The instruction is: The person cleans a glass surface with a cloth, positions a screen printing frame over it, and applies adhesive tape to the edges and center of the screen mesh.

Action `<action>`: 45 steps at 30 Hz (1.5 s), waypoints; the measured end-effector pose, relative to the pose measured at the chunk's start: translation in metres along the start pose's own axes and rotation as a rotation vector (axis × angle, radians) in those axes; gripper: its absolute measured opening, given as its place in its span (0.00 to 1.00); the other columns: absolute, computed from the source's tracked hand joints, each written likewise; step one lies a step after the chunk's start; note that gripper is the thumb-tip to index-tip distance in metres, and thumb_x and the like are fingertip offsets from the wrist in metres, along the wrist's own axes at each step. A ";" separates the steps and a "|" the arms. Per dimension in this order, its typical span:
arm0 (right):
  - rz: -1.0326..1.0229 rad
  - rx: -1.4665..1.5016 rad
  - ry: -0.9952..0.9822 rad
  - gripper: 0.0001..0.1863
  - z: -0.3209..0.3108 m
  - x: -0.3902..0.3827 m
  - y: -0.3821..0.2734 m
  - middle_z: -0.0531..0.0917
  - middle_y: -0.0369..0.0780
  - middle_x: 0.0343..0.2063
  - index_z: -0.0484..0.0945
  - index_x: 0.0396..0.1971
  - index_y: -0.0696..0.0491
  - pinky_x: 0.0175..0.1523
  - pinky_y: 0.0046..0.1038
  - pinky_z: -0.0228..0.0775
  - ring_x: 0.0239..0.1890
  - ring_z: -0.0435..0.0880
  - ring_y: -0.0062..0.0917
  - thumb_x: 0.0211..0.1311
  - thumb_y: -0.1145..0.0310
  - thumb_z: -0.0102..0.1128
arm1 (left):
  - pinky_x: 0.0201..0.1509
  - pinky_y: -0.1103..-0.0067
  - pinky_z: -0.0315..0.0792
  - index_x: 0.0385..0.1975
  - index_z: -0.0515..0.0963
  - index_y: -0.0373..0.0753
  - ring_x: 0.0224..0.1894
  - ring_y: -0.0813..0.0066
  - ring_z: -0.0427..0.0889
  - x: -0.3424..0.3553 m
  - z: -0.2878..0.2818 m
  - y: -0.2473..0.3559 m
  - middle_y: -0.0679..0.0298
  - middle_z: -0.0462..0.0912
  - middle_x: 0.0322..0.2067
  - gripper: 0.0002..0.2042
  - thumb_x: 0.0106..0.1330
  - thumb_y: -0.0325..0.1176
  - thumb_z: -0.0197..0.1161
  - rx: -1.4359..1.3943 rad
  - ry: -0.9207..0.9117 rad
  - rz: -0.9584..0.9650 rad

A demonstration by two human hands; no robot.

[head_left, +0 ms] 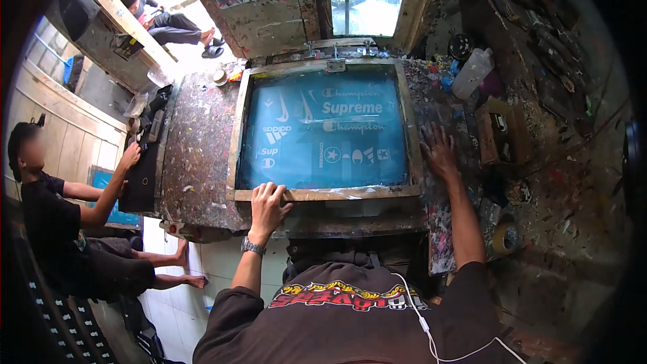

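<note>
A screen printing frame with wooden sides and blue-green mesh lies on a paint-stained table before me. Pale logo and lettering shapes show through the mesh. My left hand, a watch at its wrist, has its fingers curled over the near wooden bar, left of the middle. Just beyond the frame's right side, my right hand rests on the table with fingers stretched apart and nothing in it. At the far edge, a metal hinge clamp meets the frame. What lies under the mesh is hidden.
A small cup stands at the table's far left. To the right are a translucent bottle, a cardboard box and a tape roll. One person sits at the left; another sits beyond the doorway.
</note>
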State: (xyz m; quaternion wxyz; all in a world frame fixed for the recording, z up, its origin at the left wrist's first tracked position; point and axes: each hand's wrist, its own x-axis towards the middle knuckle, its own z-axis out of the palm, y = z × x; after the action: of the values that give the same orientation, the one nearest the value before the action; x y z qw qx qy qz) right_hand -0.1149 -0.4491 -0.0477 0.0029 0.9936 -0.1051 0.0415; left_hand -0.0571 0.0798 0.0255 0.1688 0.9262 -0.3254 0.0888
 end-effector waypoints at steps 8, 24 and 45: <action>0.000 -0.022 -0.013 0.31 0.003 0.018 -0.002 0.52 0.37 0.75 0.55 0.74 0.35 0.72 0.59 0.43 0.76 0.48 0.44 0.75 0.43 0.35 | 0.48 0.67 0.67 0.40 0.77 0.42 0.43 0.60 0.74 0.002 -0.001 0.001 0.62 0.74 0.34 0.24 0.40 0.34 0.78 -0.004 -0.006 -0.004; -0.009 -0.031 -0.065 0.28 0.008 0.022 -0.004 0.48 0.35 0.76 0.60 0.72 0.37 0.75 0.55 0.39 0.77 0.46 0.42 0.77 0.48 0.38 | 0.51 0.67 0.66 0.41 0.77 0.41 0.43 0.62 0.74 0.002 -0.001 0.001 0.62 0.74 0.35 0.23 0.43 0.36 0.78 0.008 -0.043 -0.030; 0.001 0.001 -0.021 0.26 -0.001 0.017 0.009 0.49 0.38 0.76 0.60 0.72 0.35 0.75 0.55 0.38 0.76 0.47 0.42 0.78 0.50 0.34 | 0.50 0.66 0.66 0.40 0.77 0.42 0.43 0.61 0.74 -0.002 0.000 -0.007 0.62 0.74 0.35 0.23 0.42 0.36 0.78 -0.027 -0.033 -0.040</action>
State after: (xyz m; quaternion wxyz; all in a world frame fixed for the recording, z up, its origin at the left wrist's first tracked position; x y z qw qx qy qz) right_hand -0.1007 -0.4616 -0.0453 0.0014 0.9939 -0.1056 0.0312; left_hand -0.0544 0.0858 0.0236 0.1776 0.9315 -0.3106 0.0655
